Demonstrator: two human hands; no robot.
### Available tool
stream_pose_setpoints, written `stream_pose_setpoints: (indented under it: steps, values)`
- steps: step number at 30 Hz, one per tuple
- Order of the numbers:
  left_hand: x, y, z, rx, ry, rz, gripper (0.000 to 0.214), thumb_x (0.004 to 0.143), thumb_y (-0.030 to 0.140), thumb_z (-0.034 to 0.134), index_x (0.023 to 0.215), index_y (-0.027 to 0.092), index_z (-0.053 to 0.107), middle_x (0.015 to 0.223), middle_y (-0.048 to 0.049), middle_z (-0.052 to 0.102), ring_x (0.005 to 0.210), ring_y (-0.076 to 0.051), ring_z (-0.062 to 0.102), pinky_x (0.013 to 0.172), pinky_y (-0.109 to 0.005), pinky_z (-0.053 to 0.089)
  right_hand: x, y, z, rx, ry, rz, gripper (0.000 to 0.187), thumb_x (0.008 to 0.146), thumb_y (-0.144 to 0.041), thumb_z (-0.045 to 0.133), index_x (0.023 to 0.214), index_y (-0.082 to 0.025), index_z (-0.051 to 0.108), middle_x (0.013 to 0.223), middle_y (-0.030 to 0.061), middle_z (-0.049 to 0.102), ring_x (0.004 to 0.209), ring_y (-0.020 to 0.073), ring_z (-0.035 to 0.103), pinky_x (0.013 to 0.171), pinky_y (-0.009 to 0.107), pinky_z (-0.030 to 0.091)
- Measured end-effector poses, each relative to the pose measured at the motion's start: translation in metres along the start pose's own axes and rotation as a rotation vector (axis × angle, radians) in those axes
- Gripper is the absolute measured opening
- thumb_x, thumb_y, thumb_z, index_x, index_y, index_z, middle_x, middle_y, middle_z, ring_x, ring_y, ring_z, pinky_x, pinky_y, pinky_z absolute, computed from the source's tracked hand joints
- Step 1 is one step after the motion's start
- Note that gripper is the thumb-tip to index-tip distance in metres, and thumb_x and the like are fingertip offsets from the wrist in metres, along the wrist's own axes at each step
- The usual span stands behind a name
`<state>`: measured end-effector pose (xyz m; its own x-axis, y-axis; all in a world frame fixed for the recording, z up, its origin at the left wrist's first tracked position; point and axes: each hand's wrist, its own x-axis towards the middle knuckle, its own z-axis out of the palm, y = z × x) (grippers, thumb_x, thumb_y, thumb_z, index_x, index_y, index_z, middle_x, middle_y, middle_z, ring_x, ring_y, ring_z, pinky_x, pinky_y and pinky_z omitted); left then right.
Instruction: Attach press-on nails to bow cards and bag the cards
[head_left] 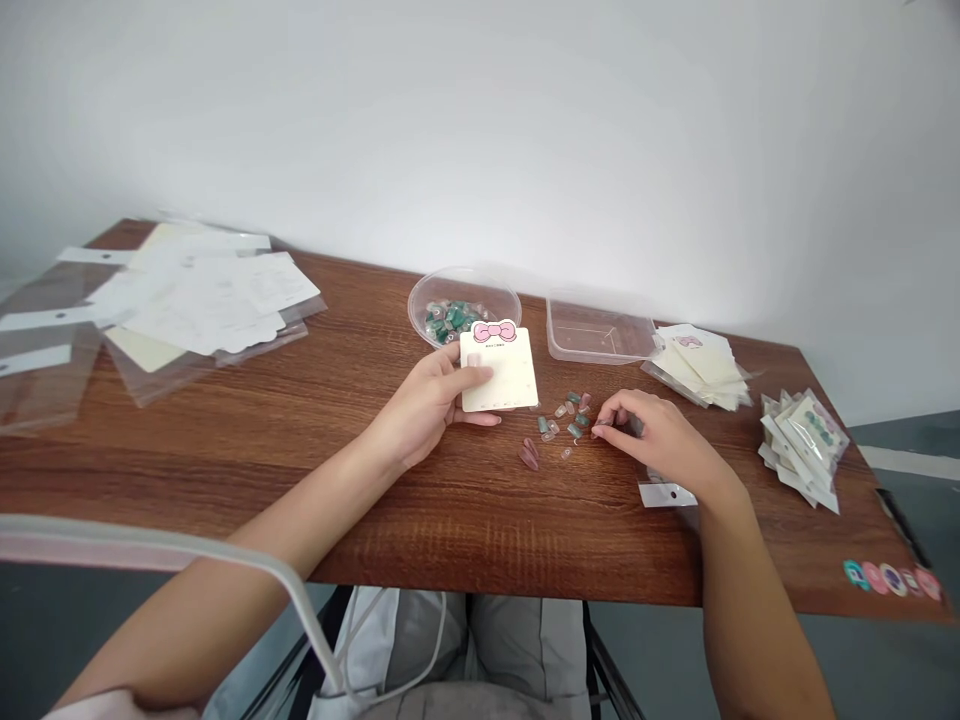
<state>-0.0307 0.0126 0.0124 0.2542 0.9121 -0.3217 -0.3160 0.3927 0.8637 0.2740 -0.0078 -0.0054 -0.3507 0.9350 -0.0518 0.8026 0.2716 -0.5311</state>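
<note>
My left hand (427, 405) grips a cream card (501, 372) with a pink bow printed at its top, holding it just above the wooden table (300, 450). To the card's right, several small green, grey and pink press-on nails (564, 420) lie loose on the wood. My right hand (660, 435) rests among them, its fingertips pinched together at one small piece at the edge of the scatter. Two pink nails (529, 453) lie a little nearer to me.
A round clear bowl (463, 305) of green nails stands behind the card, beside an empty clear rectangular tub (596, 332). Cream cards (701, 365) and filled packets (802, 445) are stacked at right. Plastic sleeves and papers (180, 300) cover the left. Stickers (892, 578) sit at the front right corner.
</note>
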Motion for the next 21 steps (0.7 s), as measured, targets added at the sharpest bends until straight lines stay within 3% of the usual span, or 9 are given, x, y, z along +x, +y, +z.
stream_pose_setpoints:
  steps: [21]
  values:
    - [-0.003,0.009,0.000,-0.005,0.004,0.004,0.042,0.085,0.015,0.069,0.126,0.011,0.059,0.110,-0.0152,0.078,0.071,-0.020,0.079,0.050,-0.024,0.065,0.003,0.014,0.010,-0.116,0.139,-0.037,0.014,0.102,-0.034,0.059,0.100,-0.026,0.071,0.105,0.0042,0.074,0.101,0.0267,0.067,0.093,0.046,0.051]
